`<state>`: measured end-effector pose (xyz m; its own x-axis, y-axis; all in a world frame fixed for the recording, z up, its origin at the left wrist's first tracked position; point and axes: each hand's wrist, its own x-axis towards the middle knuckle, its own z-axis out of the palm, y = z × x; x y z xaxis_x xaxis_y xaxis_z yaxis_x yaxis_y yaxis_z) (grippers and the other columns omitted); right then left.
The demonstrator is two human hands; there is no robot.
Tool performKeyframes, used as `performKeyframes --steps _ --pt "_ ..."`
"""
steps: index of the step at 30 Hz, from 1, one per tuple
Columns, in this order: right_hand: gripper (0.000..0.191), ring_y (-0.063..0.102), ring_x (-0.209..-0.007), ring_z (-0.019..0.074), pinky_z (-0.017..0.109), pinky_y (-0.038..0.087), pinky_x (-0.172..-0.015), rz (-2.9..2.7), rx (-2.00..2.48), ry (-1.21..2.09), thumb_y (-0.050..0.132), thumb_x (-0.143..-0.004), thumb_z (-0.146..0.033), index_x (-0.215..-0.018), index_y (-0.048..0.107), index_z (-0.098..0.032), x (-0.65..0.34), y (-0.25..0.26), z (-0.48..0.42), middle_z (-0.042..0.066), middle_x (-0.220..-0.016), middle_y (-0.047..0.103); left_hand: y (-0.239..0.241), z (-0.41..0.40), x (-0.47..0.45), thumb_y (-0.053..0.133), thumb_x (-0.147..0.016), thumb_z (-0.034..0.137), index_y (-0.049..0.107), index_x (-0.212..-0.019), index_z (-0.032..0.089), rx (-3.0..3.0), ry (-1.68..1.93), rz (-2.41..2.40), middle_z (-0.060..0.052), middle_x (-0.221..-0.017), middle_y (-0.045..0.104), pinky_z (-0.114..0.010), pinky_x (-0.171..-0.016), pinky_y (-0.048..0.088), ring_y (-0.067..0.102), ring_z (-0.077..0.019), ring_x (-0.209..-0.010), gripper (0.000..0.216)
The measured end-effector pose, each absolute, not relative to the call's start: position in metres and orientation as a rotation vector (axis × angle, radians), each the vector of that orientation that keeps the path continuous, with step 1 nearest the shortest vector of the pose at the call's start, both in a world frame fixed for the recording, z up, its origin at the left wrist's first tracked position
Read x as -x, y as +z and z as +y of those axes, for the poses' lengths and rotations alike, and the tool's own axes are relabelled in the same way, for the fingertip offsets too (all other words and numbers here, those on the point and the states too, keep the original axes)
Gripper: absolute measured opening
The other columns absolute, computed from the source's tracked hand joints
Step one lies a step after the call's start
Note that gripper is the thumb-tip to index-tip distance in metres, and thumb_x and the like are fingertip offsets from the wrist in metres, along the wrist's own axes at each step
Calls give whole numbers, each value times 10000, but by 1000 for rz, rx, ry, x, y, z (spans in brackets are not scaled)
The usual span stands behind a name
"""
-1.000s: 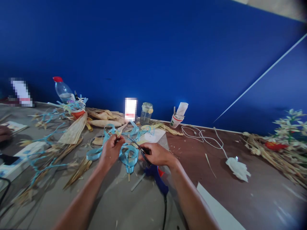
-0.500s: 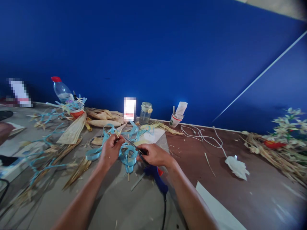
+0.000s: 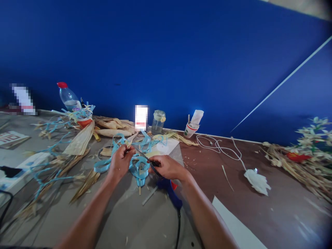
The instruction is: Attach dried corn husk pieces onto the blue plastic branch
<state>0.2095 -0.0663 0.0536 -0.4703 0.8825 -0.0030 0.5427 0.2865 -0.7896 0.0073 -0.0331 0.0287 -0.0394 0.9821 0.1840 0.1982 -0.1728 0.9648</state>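
My left hand [image 3: 120, 162] is closed in a pinch on a pale strip of dried corn husk [image 3: 133, 138], its tip sticking up past the fingers. My right hand [image 3: 169, 167] grips scissors [image 3: 155, 165] by their dark handles. The thin blades point left, reaching the left fingertips; whether they are parted is too small to tell. Light blue ribbon [image 3: 139, 170] lies in loops on the table around and beneath both hands. Just below the right hand rests a dark blue glue gun [image 3: 173, 197], a translucent glue stick [image 3: 149, 195] at its left.
Dried husks [image 3: 111, 126] and blue-wrapped stems [image 3: 49, 178] cover the left side, near a power strip [image 3: 31, 166]. Along the blue wall stand a red-capped bottle [image 3: 68, 98], a lidded jar [image 3: 158, 123] and a paper cup [image 3: 191, 130]. A white cable [image 3: 228, 148] and husk flowers [image 3: 315, 138] lie right.
Another person's hand at the left edge has gone out of view, uncovering a printed card. The view has shifted slightly; both my hands keep nearly the same pose.
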Motion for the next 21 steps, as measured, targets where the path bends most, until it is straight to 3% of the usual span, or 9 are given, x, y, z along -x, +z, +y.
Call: performKeyframes --steps 10,21 --pt "194 535 -653 131 201 382 -590 -2072 1264 1120 639 -748 -268 -903 708 -174 -210 53 -66 -17 -710 642 32 -34 -8 602 -701 319 565 -710 180 -1478 1288 1328 57 -522 428 -226 -477 296 384 -108 -496 144" --pt "224 511 -642 115 204 391 -589 -1843 1259 1168 644 -731 -288 -918 674 -168 -207 44 -61 -22 -705 600 29 -31 -8 629 -679 337 572 -750 169 -1331 1303 1291 52 -551 476 -214 -439 269 365 -88 -464 191"
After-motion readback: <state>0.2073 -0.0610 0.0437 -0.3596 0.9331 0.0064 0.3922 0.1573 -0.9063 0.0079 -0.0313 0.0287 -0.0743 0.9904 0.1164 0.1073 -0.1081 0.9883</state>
